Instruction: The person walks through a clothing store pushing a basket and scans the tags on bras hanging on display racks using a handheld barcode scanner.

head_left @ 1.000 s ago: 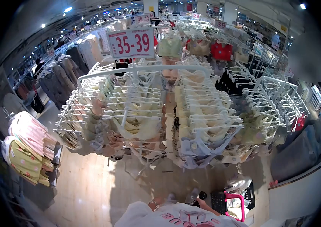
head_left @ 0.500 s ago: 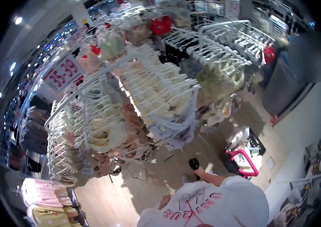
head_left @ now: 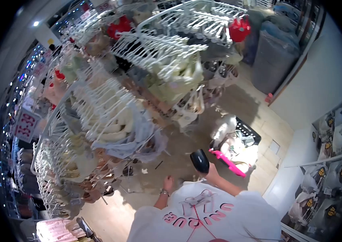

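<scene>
My right hand (head_left: 211,172) is closed round a black handheld barcode scanner (head_left: 200,160), raised in front of my white shirt (head_left: 203,209). Lower and to the left, my left hand (head_left: 168,184) hangs beside the shirt, a bracelet at its wrist. Its fingers look curled in, and I see nothing in them. Just beyond the scanner, on the floor, stands a black shopping basket (head_left: 248,131) with a pink handle (head_left: 228,163), filled with pale packed items (head_left: 235,147). Racks of bras on white hangers (head_left: 102,109) stand ahead and left of my hands.
Another hanger rack (head_left: 167,56) runs further back. A large grey wrapped bundle (head_left: 275,56) stands by the white wall (head_left: 300,92). Packaged goods hang on the right (head_left: 332,177). A price sign (head_left: 26,125) is at left, folded pink garments (head_left: 56,230) at lower left.
My view has swung to the right, so the racks sit further left. My right hand has lifted the scanner nearer, and my left hand has come further into view. The basket's handle appears lower.
</scene>
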`<state>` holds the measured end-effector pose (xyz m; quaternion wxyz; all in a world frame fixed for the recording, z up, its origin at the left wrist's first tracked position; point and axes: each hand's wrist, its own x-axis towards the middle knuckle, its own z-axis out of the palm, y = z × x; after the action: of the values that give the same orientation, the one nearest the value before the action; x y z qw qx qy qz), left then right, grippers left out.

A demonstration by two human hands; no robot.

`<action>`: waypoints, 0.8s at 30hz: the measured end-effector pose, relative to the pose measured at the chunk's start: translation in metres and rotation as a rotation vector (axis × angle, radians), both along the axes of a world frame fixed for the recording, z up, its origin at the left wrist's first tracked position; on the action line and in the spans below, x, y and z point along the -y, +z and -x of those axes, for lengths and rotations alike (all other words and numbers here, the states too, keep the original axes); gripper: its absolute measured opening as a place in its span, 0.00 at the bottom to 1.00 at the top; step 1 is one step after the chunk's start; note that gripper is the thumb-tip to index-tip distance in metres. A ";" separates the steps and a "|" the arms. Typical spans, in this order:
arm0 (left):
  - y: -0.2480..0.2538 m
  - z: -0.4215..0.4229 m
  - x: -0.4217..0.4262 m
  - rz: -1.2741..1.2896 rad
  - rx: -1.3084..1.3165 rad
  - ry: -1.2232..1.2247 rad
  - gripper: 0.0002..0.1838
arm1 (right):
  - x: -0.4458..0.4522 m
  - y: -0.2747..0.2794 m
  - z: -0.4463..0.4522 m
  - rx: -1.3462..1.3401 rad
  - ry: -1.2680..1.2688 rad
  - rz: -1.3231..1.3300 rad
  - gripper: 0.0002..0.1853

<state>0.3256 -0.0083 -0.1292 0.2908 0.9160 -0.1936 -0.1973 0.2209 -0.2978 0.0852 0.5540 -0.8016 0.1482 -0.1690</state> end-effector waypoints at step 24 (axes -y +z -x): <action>0.189 0.057 0.379 -0.072 0.415 -0.770 0.21 | 0.123 -0.024 0.128 0.086 -0.521 0.176 0.27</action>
<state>0.2691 -0.3875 0.0594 0.1191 0.8069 -0.5681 -0.1097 0.0932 -0.4206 0.0607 0.4257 -0.7736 0.3106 -0.3521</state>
